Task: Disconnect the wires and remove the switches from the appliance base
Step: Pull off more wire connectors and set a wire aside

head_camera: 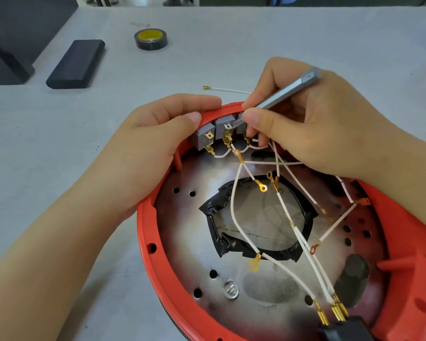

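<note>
At the bottom right of the frame, a black plug block (340,328) is gathering several white wires (293,271), which are fanning up across the metal plate (194,230) of the red base (148,232). Loose ring terminals (255,262) are lying over the taped hole (253,217) in the middle, so some leads are probably already free. If the base jerks, these slack wires could be snagging on the right wrist and dragging.

Further up, the left hand (143,139) is clamping the rim, its thumb pressing the inner edge just above the leftmost of the grey switches (204,139) and its fingers (190,102) curling over the outside. If that hold is easing, the base could be tipping away under the tool's push.

The right hand (312,126) is pinching a grey metal tool (288,92) between thumb and forefinger, pen fashion, fingers closed tight round it, with the lower fingers resting among the wires. The tip is meeting the top of the middle switch (225,124), beside the third switch, which the hand is mostly hiding. Here the main risk is sitting: the tip could be slipping off the small tab and jabbing the left thumb just beside it, or bending a brass spade connector (226,141), or levering hard enough to be cracking the rim.

Beyond the rim, one detached wire (226,89) is lying on the desk (256,35). Farther off, at upper left, a tape roll (151,39) and a black block (76,64) are sitting well apart from the work.
</note>
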`<state>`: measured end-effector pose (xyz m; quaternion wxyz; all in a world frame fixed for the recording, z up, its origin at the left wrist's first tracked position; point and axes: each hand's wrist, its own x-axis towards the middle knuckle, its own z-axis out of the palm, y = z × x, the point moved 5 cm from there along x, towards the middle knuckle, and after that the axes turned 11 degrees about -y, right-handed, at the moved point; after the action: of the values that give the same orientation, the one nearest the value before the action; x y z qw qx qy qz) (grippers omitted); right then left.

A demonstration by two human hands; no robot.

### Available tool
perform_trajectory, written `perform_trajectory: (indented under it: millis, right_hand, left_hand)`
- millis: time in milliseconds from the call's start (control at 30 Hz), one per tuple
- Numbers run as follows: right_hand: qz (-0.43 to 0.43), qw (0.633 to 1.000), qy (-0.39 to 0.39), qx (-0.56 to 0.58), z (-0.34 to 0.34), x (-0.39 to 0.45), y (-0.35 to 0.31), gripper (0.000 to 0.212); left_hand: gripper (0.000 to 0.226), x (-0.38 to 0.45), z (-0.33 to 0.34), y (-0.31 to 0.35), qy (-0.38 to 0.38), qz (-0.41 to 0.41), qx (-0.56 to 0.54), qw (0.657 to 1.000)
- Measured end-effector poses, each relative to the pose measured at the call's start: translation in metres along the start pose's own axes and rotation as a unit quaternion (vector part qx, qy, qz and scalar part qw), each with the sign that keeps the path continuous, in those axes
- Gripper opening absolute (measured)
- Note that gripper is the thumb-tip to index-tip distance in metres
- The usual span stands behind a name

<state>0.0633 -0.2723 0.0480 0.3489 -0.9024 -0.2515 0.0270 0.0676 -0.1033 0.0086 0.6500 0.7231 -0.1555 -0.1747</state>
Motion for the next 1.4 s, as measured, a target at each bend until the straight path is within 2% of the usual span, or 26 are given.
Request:
perform_trajectory:
  millis: [233, 433, 633, 833, 1100, 1300, 1400]
  right_hand:
    - [0.012, 0.997, -0.015, -0.072, 0.006, 0.005, 0.000, 0.005]
    - [-0.002, 0.999, 0.010, 0.040, -0.004, 0.004, 0.004, 0.013]
    - [-0.021, 0.999, 0.008, 0.049, -0.002, 0.001, 0.003, 0.008]
    - [-0.035, 0.999, 0.020, -0.023, 0.001, -0.005, -0.001, 0.014]
    - [-0.083, 0.991, 0.013, -0.104, 0.005, -0.010, -0.007, 0.013]
    - [-0.014, 1.000, -0.005, -0.020, 0.000, -0.002, -0.001, 0.014]
    - [0.007, 0.999, -0.039, -0.016, -0.007, 0.010, 0.003, 0.017]
  left_hand:
    - [0.032, 0.002, 0.001, -0.001, -0.013, 0.008, -0.016, 1.000]
    - [0.032, 0.002, 0.001, -0.001, -0.013, 0.006, -0.012, 1.000]
    - [0.033, 0.001, 0.000, 0.000, 0.005, 0.003, 0.011, 1.000]
    - [0.032, 0.002, 0.001, -0.001, -0.017, 0.006, -0.013, 1.000]
    - [0.032, 0.001, 0.001, 0.000, 0.000, -0.001, -0.002, 1.000]
    - [0.032, 0.001, 0.002, 0.000, -0.015, 0.008, -0.034, 0.999]
    - [0.032, 0.002, 0.002, -0.001, -0.016, 0.010, -0.047, 0.999]
